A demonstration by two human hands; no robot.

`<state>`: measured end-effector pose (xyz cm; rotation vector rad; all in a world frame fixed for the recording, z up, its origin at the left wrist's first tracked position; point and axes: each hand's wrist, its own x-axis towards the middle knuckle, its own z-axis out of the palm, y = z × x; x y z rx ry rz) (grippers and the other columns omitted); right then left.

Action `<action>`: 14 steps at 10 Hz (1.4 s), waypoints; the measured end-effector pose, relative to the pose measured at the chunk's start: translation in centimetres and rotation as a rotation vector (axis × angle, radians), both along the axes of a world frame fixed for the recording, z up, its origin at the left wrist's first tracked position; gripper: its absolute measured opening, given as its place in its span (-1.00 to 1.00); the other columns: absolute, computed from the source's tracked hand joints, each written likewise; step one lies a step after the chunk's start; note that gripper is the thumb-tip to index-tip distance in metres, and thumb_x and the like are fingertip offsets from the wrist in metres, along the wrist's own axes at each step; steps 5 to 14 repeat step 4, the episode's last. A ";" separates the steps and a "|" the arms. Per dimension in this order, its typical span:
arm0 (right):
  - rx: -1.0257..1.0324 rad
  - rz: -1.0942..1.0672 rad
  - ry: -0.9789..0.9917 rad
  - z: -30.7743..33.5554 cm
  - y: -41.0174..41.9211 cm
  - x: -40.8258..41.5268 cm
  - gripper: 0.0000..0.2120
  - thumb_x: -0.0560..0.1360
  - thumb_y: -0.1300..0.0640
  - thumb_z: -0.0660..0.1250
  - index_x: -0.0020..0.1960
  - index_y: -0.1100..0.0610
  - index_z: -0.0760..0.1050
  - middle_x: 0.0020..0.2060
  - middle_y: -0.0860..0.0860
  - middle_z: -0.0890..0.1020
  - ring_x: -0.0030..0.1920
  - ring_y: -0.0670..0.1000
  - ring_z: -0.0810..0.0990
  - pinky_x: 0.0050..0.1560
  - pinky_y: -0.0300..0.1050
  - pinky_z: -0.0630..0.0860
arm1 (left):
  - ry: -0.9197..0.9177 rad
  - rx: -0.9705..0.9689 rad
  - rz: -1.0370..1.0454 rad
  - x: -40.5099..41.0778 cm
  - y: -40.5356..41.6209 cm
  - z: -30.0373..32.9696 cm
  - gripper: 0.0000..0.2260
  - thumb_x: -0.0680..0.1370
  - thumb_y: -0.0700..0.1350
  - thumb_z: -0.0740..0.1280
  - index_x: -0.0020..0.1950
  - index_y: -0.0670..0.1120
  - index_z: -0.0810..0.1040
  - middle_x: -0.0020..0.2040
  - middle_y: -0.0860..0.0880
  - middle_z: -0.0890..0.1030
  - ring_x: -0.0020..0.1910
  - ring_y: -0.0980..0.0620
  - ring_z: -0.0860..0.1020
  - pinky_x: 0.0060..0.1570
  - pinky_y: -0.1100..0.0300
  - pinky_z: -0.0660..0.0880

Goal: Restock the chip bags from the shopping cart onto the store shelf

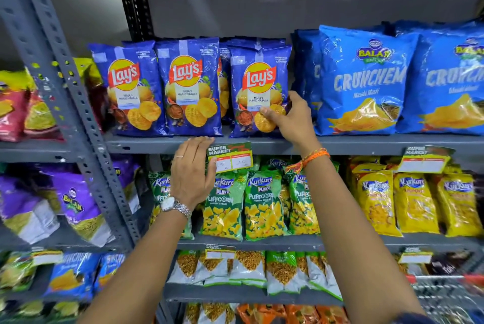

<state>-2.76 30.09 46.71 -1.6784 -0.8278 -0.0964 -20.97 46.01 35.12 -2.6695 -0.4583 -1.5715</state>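
Blue Lay's Magic Masala bag [258,93] stands at the shelf [157,144] front edge, right hand [290,116] pinching its lower right corner. Left hand [192,170] rests flat, empty, against that edge. Square the bag with its neighbours, then release gently.

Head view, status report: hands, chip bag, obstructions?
Right hand grips rightmost blue Lay's chip bag on grey metal shelf. Left hand empty at shelf edge. Nothing blocking.

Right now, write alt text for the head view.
A person's right hand grips the lower corner of a blue Lay's bag standing on a grey store shelf. The left hand rests open against the shelf edge beside a price tag; Kurkure bags fill the shelf below.
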 end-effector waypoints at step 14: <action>0.071 -0.062 0.080 -0.1 -0.8 -0.4 -0.28 0.43 -0.04 0.55 0.45 0.19 0.35 0.25 0.13 0.59 0.20 0.08 0.62 0.24 0.06 0.61 | -0.005 -0.080 -0.041 -0.3 -0.7 0.3 -0.62 0.63 -0.05 0.20 0.37 -0.19 0.54 0.28 -0.14 0.59 0.28 -0.17 0.53 0.40 -0.08 0.41</action>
